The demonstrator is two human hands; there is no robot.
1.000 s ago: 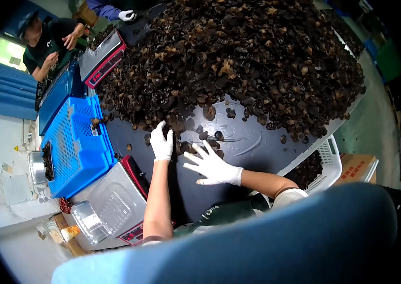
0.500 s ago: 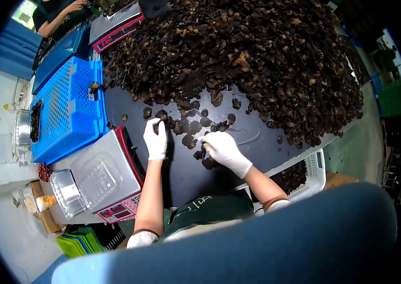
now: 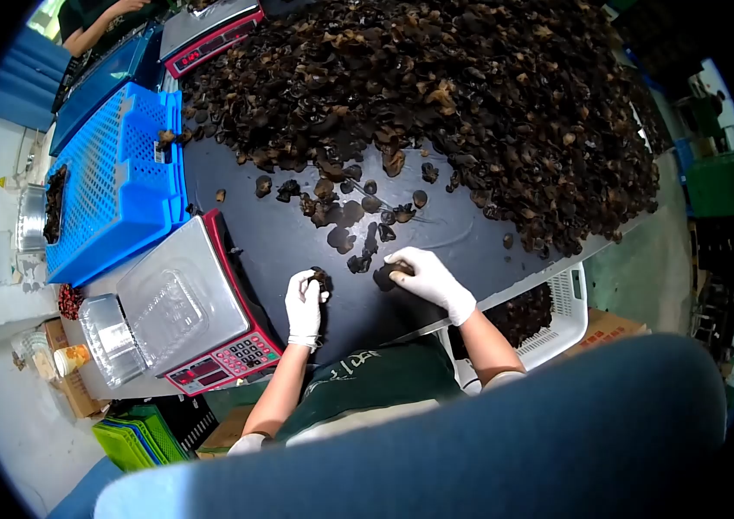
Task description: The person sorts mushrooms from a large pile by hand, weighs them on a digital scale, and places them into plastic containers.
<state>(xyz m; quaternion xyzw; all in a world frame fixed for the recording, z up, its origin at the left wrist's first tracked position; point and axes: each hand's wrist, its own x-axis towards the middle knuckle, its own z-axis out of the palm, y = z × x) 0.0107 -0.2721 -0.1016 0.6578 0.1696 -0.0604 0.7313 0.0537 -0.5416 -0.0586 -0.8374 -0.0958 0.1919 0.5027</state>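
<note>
My left hand (image 3: 303, 304), in a white glove, is near the table's front edge, its fingers closed around a dark wood ear mushroom (image 3: 321, 278). To its right, my gloved right hand (image 3: 433, 282) pinches another wood ear mushroom (image 3: 387, 277) between thumb and fingers, low over the dark tabletop (image 3: 358, 311). Several loose wood ears (image 3: 341, 238) lie scattered just beyond both hands. Behind them rises a large heap of wood ears (image 3: 436, 95).
On the left stand a red-and-silver scale (image 3: 228, 355) with a clear plastic tray (image 3: 164, 303) on it, and a blue crate (image 3: 116, 190). A second scale (image 3: 211, 39) is farther back, near another person's arm (image 3: 90, 35). A white basket (image 3: 562, 324) holds wood ears below the right edge.
My left hand has drawn back toward my body with a wood ear in it. My right hand has shifted slightly right and nearer me, a wood ear now showing at its fingertips.
</note>
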